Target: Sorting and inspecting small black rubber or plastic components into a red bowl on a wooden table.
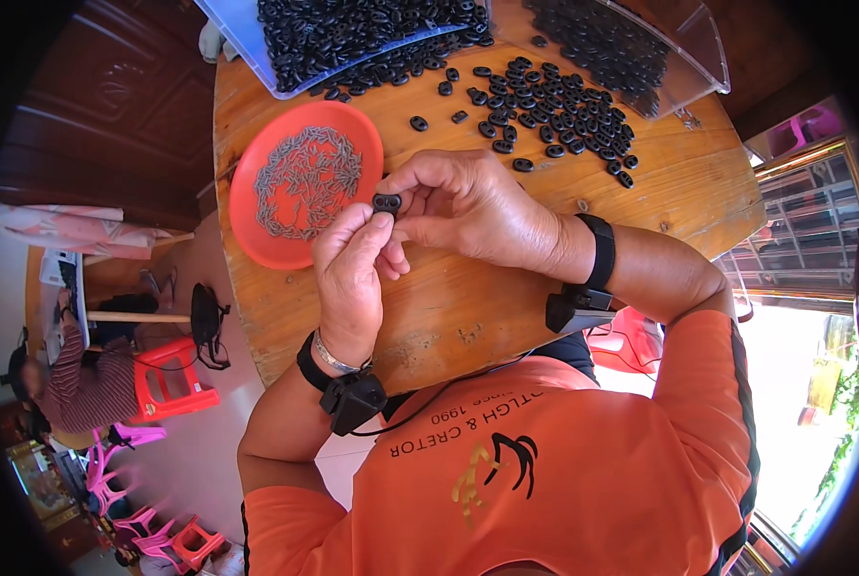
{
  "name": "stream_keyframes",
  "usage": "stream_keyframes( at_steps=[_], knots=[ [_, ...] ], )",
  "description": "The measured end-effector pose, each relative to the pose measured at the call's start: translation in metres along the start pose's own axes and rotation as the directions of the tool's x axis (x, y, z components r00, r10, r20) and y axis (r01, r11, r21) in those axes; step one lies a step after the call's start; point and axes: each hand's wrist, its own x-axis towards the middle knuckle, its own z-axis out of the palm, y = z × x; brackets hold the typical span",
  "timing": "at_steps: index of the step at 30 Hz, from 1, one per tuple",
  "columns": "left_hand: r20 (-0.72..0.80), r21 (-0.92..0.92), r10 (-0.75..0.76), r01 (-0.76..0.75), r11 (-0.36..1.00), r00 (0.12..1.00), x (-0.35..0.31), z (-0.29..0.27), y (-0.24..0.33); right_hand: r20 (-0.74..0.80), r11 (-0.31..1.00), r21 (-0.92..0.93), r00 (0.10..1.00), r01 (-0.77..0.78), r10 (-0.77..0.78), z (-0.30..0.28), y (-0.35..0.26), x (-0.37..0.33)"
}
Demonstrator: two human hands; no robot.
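A small black two-hole cord lock (387,204) is pinched upright between the thumb and fingers of my left hand (350,259). From the right, my right hand (463,206) meets it, its index fingertip at the top edge and its other fingers curled in. Whether those fingers hold a further small part is hidden. Just left of my hands, a round red plate (247,206) holds many loose grey metal springs (319,173). Beyond my right hand, a loose pile of similar black pieces (554,110) spreads over the wooden table (429,307).
Two clear plastic bins of black pieces stand at the far edge, one left (280,82) and one right (713,72). A few springs (687,118) lie by the right bin. On the left sits another person (93,374) near a red stool (165,379).
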Motion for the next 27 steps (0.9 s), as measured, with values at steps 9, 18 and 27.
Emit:
stream_keyframes(
  at_steps=[9,18,27],
  knots=[
    [0.056,0.016,-0.007,0.006,1.000,0.998,0.015,0.008,0.004,0.024,0.855,-0.492,0.984,0.163,-0.174,-0.015,-0.014,0.006],
    [0.098,0.020,-0.023,0.021,1.000,0.995,0.009,0.067,0.035,0.147,0.679,-0.647,0.931,0.347,-0.335,-0.062,-0.060,-0.015],
    [0.032,-0.073,-0.059,0.062,0.995,0.998,0.001,0.109,0.046,0.212,0.429,-0.832,0.915,0.353,-0.343,-0.079,-0.081,-0.037]
  ],
)
